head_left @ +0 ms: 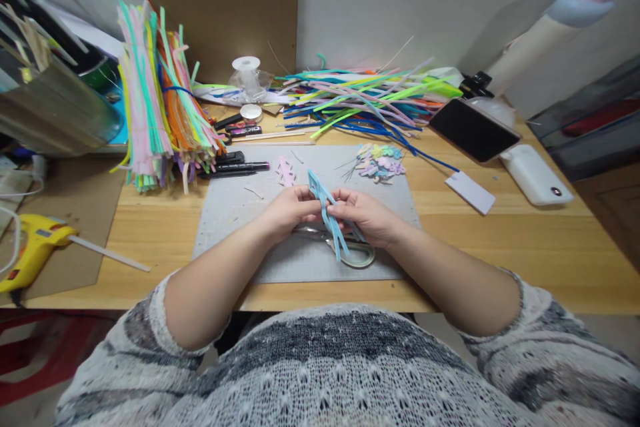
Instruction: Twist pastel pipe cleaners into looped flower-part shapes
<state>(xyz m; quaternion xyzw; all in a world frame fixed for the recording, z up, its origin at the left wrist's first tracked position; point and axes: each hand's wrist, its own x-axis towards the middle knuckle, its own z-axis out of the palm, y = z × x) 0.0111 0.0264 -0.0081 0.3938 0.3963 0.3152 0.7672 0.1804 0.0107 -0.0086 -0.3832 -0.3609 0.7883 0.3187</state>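
Note:
Light blue pipe cleaners (336, 235), bent into a loop at the top with loose ends hanging down, are held between both hands above the mat. The fingers of my left hand (295, 209) pinch them from the left. From the right, my right hand (364, 212) grips them with thumb and fingers. Beneath the hands lies a pair of scissors (369, 261), its pale handle showing and its blades partly covered. Just beyond my left hand rests a pink pipe-cleaner piece (286, 171). A pile of small pastel shaped pieces with wire stems (381, 163) sits beyond my right hand.
A grey cutting mat (225, 227) covers the middle of the wooden table. Bundled pipe cleaners (145, 93) stand left, loose ones (370, 97) lie behind. Black pens (240, 168) lie near the mat. A yellow glue gun (37, 247) is far left; a phone (474, 130) and white case (537, 175) are right.

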